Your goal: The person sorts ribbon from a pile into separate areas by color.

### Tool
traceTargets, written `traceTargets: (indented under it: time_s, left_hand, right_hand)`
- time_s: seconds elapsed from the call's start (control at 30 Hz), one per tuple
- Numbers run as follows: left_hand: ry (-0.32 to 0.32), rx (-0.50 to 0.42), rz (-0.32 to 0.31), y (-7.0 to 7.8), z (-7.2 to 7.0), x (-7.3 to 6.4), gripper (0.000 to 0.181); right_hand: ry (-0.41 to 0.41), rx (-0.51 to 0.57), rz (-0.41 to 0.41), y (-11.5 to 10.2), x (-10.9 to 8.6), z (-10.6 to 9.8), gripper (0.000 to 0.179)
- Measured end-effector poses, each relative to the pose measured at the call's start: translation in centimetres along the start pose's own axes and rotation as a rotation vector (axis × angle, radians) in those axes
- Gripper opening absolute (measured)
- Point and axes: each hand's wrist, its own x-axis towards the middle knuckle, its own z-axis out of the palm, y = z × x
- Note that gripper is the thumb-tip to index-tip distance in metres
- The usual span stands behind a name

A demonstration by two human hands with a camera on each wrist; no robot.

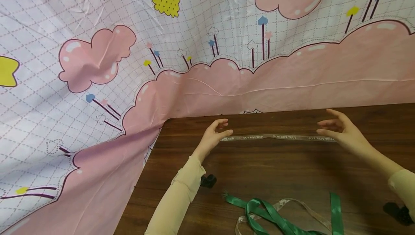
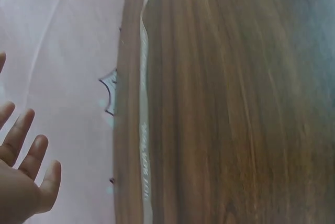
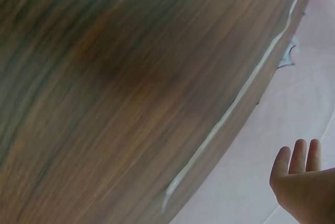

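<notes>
JUST FOR YOU ribbon (image 1: 284,137) looks laid straight, left hand (image 1: 212,137) and right hand (image 1: 349,133) loose by its ends, pinch next imo.

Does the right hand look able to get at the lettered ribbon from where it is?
Most likely yes: the right hand is near one end of the lettered ribbon, it seems to hold nothing, and nothing visible blocks the way.

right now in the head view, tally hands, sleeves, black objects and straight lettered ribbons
Hands: 2 (left hand, right hand)
Sleeves: 2 (left sleeve, right sleeve)
Black objects: 2 (left black object, right black object)
Straight lettered ribbon: 1
Total: 7
</notes>
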Motion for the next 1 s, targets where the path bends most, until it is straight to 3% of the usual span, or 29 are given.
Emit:
traceTargets:
  time_s: [0.17,0.6,0.87,1.0]
  left_hand:
    - [0.004,0.025,0.063,1.9,0.5,-1.8,0.052]
    - [-0.072,-0.045,0.131,3.9,1.6,-4.2,0.061]
    - [-0.106,-0.084,0.176,4.8,2.4,-4.9,0.064]
    - [-0.112,-0.09,0.212,4.3,2.9,-5.1,0.065]
  right_hand:
    - [0.017,0.1,-0.066,-1.1,-0.7,1.0,0.078]
    - [-0.026,0.174,-0.157,-4.6,-2.5,3.2,0.067]
    - [-0.05,0.213,-0.185,-7.1,-3.0,4.3,0.065]
    - [-0.068,0.23,-0.218,-8.0,-3.7,5.2,0.069]
